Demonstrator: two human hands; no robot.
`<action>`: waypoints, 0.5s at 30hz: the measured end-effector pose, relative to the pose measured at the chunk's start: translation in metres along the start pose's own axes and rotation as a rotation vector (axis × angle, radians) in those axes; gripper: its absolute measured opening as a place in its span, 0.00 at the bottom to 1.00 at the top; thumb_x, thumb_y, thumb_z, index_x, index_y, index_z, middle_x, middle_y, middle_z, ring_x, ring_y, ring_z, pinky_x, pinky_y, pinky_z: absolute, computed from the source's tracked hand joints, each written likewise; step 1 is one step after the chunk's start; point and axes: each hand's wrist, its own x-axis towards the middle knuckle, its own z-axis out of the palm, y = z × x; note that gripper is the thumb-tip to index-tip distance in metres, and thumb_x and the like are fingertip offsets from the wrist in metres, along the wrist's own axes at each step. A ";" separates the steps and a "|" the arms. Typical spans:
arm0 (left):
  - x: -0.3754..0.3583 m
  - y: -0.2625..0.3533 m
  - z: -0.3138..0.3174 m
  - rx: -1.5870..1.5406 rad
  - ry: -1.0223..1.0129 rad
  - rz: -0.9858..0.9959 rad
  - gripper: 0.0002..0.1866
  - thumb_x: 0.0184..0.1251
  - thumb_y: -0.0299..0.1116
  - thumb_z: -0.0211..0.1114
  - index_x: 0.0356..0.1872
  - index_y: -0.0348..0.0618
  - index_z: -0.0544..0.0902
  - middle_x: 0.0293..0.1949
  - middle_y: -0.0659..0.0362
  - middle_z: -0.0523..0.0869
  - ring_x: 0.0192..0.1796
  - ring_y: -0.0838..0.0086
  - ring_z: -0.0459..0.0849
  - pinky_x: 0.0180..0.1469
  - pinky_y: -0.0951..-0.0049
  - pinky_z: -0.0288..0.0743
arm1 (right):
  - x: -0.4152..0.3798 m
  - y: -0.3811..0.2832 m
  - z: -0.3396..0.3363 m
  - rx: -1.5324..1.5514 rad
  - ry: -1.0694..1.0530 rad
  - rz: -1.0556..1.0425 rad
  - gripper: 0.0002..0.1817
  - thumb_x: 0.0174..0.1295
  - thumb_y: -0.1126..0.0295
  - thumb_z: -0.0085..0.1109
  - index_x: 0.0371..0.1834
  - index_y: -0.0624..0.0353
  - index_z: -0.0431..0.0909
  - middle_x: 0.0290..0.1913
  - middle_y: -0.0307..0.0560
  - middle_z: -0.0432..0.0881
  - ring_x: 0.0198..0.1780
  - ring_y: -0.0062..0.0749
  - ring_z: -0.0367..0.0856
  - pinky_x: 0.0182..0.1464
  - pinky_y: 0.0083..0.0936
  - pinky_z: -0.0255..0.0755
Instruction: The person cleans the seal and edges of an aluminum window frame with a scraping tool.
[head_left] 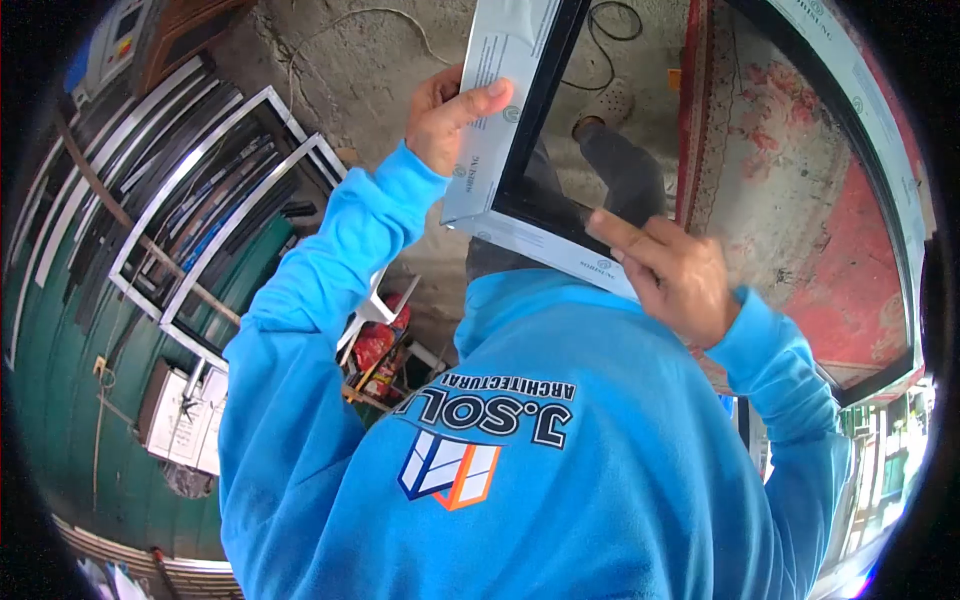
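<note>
A window frame [520, 237] with a glass pane stands tilted before my body, its pale faces covered in printed protective film. A black strip [530, 140] runs along the inside edge of the frame. My left hand [448, 118] is closed around the left side, thumb lying on the film and fingers behind. Over the lower side is my right hand [675, 270], index finger pointing to the black inner edge and the other fingers curled. Whether a small item sits between its thumb and fingers, I cannot make out.
A metal rack [165, 235] with several long profiles stands at left against a green wall [60, 380]. White boxes [183, 415] are below it. A red patterned cloth [800, 200] shows through the pane. A cable [610, 40] lies on the concrete floor [330, 60].
</note>
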 end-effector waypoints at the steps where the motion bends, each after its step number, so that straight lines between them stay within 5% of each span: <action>1: 0.001 0.001 0.003 0.017 0.009 0.026 0.23 0.59 0.40 0.76 0.50 0.34 0.86 0.39 0.58 0.89 0.39 0.77 0.86 0.44 0.75 0.79 | -0.005 0.000 0.014 0.077 0.051 0.035 0.27 0.62 0.71 0.63 0.66 0.40 0.79 0.26 0.44 0.75 0.22 0.40 0.79 0.26 0.39 0.79; 6: 0.009 -0.003 -0.005 0.043 -0.018 0.068 0.22 0.61 0.40 0.75 0.50 0.34 0.85 0.39 0.58 0.89 0.39 0.77 0.86 0.44 0.76 0.79 | 0.000 0.006 0.019 0.229 0.096 0.033 0.24 0.65 0.69 0.62 0.66 0.41 0.79 0.27 0.45 0.76 0.23 0.42 0.79 0.28 0.39 0.79; 15: 0.014 -0.002 -0.002 0.040 -0.090 0.087 0.19 0.62 0.40 0.75 0.48 0.38 0.87 0.38 0.60 0.89 0.38 0.78 0.85 0.44 0.76 0.79 | -0.010 -0.016 0.003 0.042 0.068 0.063 0.24 0.66 0.68 0.62 0.66 0.41 0.79 0.29 0.46 0.75 0.25 0.43 0.80 0.29 0.40 0.79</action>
